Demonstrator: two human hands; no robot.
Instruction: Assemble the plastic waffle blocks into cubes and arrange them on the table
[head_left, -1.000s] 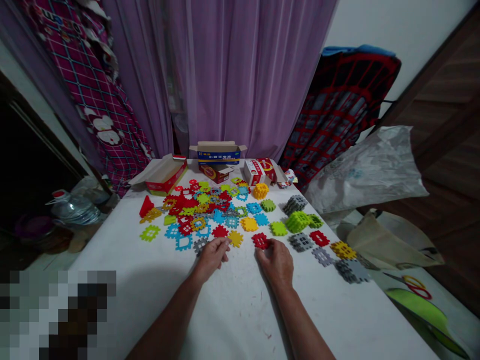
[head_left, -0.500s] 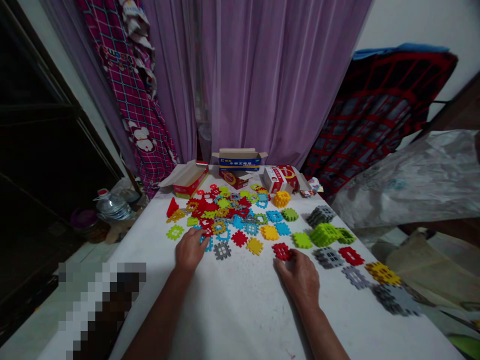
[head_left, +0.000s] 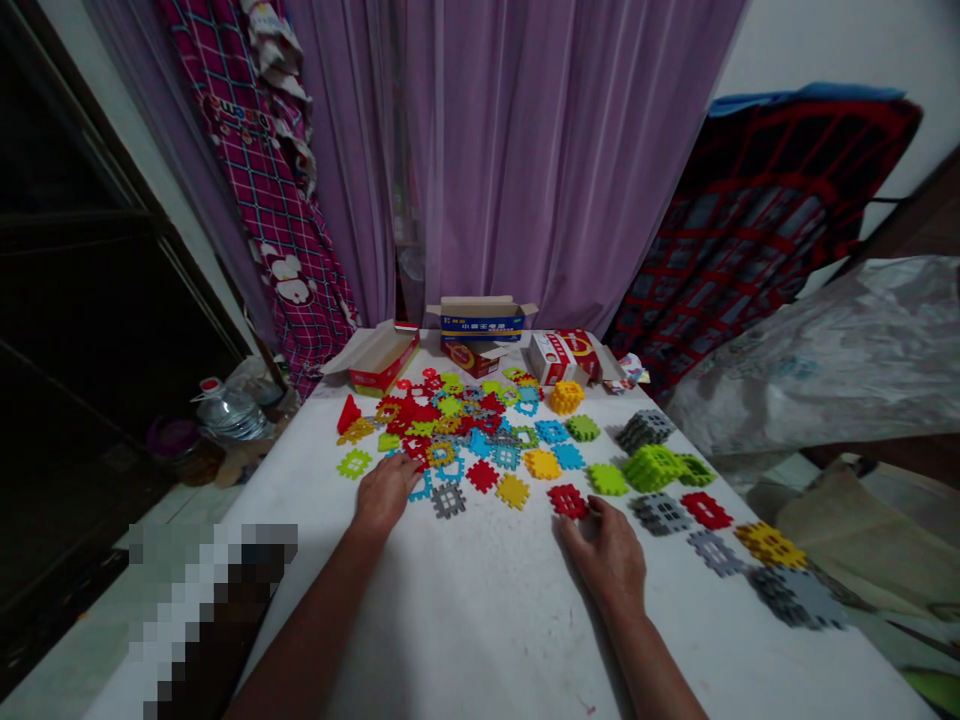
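Observation:
My left hand (head_left: 384, 490) rests at the near left edge of a loose pile of plastic interlocking tiles, fingers reaching over a blue tile (head_left: 422, 486) beside a dark red window tile (head_left: 415, 450). Its thumb stands apart from the fingers, and the fingertips are partly lost among the pieces. My right hand (head_left: 609, 552) lies on its side by a red window tile (head_left: 568, 501), thumb and forefinger spread at the tile's near right edge. That tile lies flat on the table. Between the hands are a grey window tile (head_left: 448, 500), a yellow tile (head_left: 513, 491) and a red tile (head_left: 482, 475).
Sorted stacks stand at the right: grey tiles (head_left: 660, 513), lime green tiles (head_left: 651, 467), yellow tiles (head_left: 771, 545). Opened cardboard boxes, including a red one (head_left: 386, 365) and a blue one (head_left: 481, 325), line the far edge of the white-covered table (head_left: 480, 610). A purple curtain (head_left: 517, 150) hangs behind.
The view has shifted slightly. Both hands stay in nearly the same places; the right thumb and forefinger remain spread beside the red window tile. No tile has clearly moved.

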